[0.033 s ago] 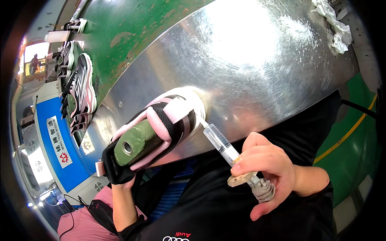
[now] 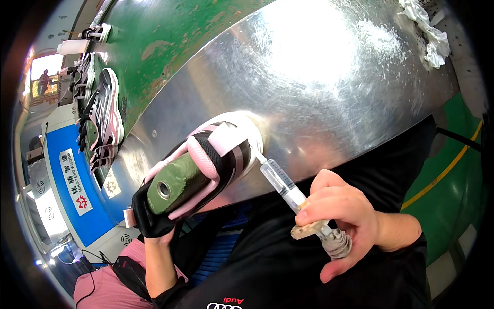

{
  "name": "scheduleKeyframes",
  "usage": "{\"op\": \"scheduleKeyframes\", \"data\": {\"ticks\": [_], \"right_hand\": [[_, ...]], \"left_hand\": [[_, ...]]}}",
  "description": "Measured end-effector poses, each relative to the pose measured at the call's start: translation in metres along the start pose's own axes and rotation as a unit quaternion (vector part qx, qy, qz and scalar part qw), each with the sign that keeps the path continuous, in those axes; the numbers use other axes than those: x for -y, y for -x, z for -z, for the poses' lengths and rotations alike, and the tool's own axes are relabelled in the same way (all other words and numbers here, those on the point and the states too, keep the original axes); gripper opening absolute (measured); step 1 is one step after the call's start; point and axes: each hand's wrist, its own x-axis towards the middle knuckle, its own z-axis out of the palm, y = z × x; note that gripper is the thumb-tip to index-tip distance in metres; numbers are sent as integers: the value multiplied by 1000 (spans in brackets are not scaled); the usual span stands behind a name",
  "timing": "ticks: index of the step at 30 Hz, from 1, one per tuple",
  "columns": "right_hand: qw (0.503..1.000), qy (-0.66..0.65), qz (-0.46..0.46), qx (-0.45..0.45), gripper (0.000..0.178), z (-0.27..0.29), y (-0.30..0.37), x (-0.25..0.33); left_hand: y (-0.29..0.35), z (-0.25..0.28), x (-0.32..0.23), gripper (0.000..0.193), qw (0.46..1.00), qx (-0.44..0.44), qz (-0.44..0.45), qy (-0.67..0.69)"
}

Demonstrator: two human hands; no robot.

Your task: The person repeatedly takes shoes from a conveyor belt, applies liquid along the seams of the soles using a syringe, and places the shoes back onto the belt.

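Note:
A black and pink sneaker [image 2: 206, 177] with a white sole rests tilted on the metal table, a green shoe last [image 2: 172, 188] inside it. My left hand [image 2: 163, 238] grips the sneaker from below at its near left end, most of its fingers hidden under the shoe. In my right hand [image 2: 342, 206] is a clear syringe [image 2: 282, 181], the fingers wrapped around its barrel and flange. Grey wrapping covers the plunger end. The syringe's tip meets the edge of the white sole, beside a pale pink tab [image 2: 227, 138].
The shiny metal table [image 2: 329, 113] carries white scratches and residue. Crumpled white paper [image 2: 435, 44] lies at its far right. Along the left, several finished-looking sneakers [image 2: 105, 113] stand on a green surface [image 2: 154, 46], by a blue and white machine panel [image 2: 77, 180].
The sneaker's near end and my left hand have shifted very slightly to the right. My right hand and the syringe look unmoved.

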Motion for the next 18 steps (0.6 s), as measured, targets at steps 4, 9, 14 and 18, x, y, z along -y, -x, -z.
{"op": "scheduleKeyframes", "data": {"ticks": [4, 9, 14, 18], "right_hand": [[1000, 4, -7, 4, 68, -4, 2, 3], [1000, 13, -6, 7, 67, -8, 6, 7], [1000, 19, -9, 10, 68, -14, 8, 10], [999, 44, -5, 8, 70, -18, 9, 13]], "left_hand": [[13, -8, 9, 54, 999, 12, 34, 34], [43, 1, 20, 61, 995, 10, 65, 77], [64, -12, 32, 68, 978, 15, 132, 162], [76, -41, 40, 76, 956, 52, 177, 229]]}}
